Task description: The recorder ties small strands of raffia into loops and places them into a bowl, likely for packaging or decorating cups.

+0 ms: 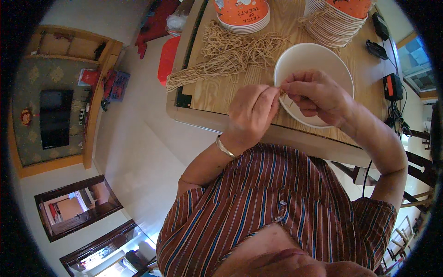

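Both my hands meet at the left rim of a white-lined paper bucket (pixel 318 57), which stands tilted toward me near the table's front edge. My right hand (pixel 318 94) reaches over the bucket's mouth, thumb and forefinger pinched on a thin strand of tan twine at the rim. A short end of the twine (pixel 290 103) shows below those fingers. On the outer side of the rim, my left hand (pixel 254 111) has its fingers closed at the same spot; its fingertips are partly hidden. Just beyond the left hand lies a loose bundle of twine strands (pixel 221 57).
Orange-printed buckets (pixel 242 14) stand stacked at the back. Another stack (pixel 334 27) has twine handles hanging at its side. Black power adapters (pixel 392 87) and cables lie along the table's right edge. A red stool (pixel 168 60) is left of the wooden table (pixel 207 94).
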`<state>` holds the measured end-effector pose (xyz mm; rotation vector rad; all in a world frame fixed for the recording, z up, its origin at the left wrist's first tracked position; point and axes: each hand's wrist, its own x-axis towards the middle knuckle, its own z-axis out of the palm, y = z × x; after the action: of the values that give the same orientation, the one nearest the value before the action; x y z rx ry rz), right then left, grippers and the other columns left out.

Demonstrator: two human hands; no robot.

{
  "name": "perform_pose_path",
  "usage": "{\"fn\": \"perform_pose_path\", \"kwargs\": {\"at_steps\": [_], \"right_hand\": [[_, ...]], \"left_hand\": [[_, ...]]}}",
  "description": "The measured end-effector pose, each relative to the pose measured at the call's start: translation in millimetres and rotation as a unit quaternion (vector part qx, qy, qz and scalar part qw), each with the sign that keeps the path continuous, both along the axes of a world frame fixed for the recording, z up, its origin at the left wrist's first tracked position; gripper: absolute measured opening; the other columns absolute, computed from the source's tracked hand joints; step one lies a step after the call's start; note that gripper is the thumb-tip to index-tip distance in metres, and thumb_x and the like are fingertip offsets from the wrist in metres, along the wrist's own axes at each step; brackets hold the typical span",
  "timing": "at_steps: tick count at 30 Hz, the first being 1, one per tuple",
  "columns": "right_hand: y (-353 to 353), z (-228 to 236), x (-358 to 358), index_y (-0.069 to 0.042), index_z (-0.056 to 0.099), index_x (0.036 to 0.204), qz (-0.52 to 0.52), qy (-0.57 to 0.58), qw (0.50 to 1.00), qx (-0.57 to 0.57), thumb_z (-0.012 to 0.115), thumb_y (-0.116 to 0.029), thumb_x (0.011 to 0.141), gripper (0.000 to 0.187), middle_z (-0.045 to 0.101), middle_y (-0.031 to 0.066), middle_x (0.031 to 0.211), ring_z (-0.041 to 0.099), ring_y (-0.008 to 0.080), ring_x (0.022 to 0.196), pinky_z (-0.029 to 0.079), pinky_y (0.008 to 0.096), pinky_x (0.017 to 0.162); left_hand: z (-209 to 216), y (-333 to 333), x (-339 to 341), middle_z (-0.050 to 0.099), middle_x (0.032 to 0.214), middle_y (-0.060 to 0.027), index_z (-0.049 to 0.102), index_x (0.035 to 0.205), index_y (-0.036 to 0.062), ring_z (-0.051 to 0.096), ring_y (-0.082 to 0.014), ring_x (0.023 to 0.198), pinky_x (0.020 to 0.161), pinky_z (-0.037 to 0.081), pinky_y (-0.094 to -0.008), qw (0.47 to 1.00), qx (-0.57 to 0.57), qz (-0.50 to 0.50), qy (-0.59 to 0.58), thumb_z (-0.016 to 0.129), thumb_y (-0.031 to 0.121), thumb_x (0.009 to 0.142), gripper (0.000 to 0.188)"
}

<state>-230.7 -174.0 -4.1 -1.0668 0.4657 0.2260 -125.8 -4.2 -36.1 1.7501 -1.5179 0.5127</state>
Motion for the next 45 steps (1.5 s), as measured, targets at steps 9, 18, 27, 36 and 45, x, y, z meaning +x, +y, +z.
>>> {"fn": "perform_pose_path", "kwargs": {"at_steps": [9, 18, 27, 36, 45], "right_hand": [[6.5, 0.2, 1.6, -0.003, 0.067, 0.091, -0.006, -0.018, 0.995, -0.098, 0.066, -0.017, 0.087, 0.014, 0.052, -0.0024, 0.065, 0.044, 0.0065, 0.049, 0.034, 0.0239, 0.041], [7.2, 3.7, 3.1, -0.007, 0.062, 0.092, 0.008, -0.013, 0.995, -0.103, 0.061, -0.015, 0.091, 0.008, 0.047, -0.0058, 0.063, 0.041, 0.0032, 0.051, 0.034, 0.0204, 0.044], [11.7, 6.3, 4.9, -0.006, 0.057, 0.101, 0.007, -0.103, 0.936, -0.337, 0.060, -0.015, 0.092, 0.013, 0.044, -0.0064, 0.064, 0.041, 0.0009, 0.056, 0.035, 0.0200, 0.045], [16.6, 0.5, 5.4, -0.004, 0.059, 0.094, -0.019, -0.211, 0.836, -0.505, 0.068, -0.008, 0.086, 0.013, 0.048, -0.0037, 0.064, 0.039, 0.0044, 0.058, 0.035, 0.0238, 0.051], [6.7, -9.4, 12.4, -0.001, 0.061, 0.087, -0.018, -0.228, 0.853, -0.468, 0.063, -0.008, 0.088, 0.007, 0.054, -0.0033, 0.068, 0.046, 0.0049, 0.060, 0.039, 0.0230, 0.053]], "left_hand": [[-8.5, -1.2, 3.1, 0.062, 0.087, -0.0089, 0.060, 0.097, 0.0009, 0.063, -0.0189, 0.078, 0.070, 0.050, -0.0286, 0.953, 0.000, -0.030, 0.302, 0.066, -0.001, 0.085, 0.013], [-14.3, -3.4, 0.7, 0.065, 0.087, -0.0048, 0.062, 0.101, 0.0007, 0.062, -0.0124, 0.075, 0.069, 0.050, -0.0232, 0.664, -0.073, -0.141, 0.731, 0.056, 0.006, 0.096, 0.009], [-27.1, -1.3, 8.5, 0.067, 0.093, -0.0039, 0.062, 0.105, 0.0062, 0.064, -0.0134, 0.083, 0.072, 0.055, -0.0302, 0.596, -0.095, -0.202, 0.771, 0.058, 0.011, 0.095, 0.011], [-13.4, -4.0, 4.9, 0.065, 0.087, -0.0035, 0.062, 0.101, -0.0006, 0.060, -0.0093, 0.075, 0.069, 0.051, -0.0238, 0.680, -0.053, -0.143, 0.718, 0.056, 0.006, 0.096, 0.011], [-8.3, -2.5, 8.4, 0.065, 0.083, -0.0020, 0.064, 0.100, -0.0003, 0.060, -0.0070, 0.073, 0.066, 0.051, -0.0212, 0.741, 0.007, -0.110, 0.662, 0.061, 0.005, 0.093, 0.010]]}}
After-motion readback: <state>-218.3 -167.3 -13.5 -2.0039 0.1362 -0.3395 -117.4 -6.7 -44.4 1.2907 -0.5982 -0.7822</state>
